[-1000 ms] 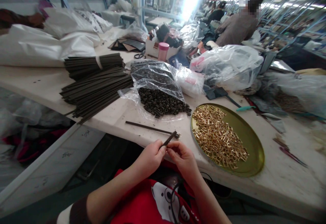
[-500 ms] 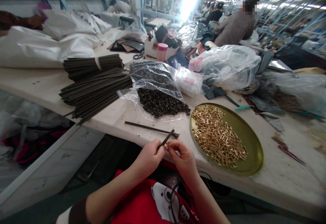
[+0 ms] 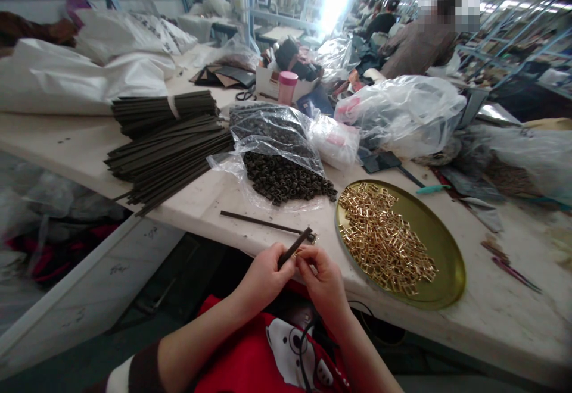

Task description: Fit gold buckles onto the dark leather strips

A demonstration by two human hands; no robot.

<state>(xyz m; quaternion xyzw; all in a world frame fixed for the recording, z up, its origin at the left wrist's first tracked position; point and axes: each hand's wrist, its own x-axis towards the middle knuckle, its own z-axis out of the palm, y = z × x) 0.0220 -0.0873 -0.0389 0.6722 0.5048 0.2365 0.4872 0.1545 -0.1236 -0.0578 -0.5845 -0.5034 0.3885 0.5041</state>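
My left hand is closed around a thin dark strap that sticks up and to the right from its fingers. My right hand pinches something small and gold at the strap, fingertips touching those of the left hand. Both hands sit just below the table's front edge. A second dark strap with a gold buckle on its end lies flat on the table just beyond them. A round gold tray heaped with gold buckles sits to the right of my hands.
An open plastic bag of dark loops lies behind the strap. Stacked bundles of dark straps fill the left of the table. Clear plastic bags, a pink cup and a box stand farther back. A person works at the far right.
My hands stayed together at the table edge. The strap's free end dipped slightly and then rose again as my fingers worked on it.
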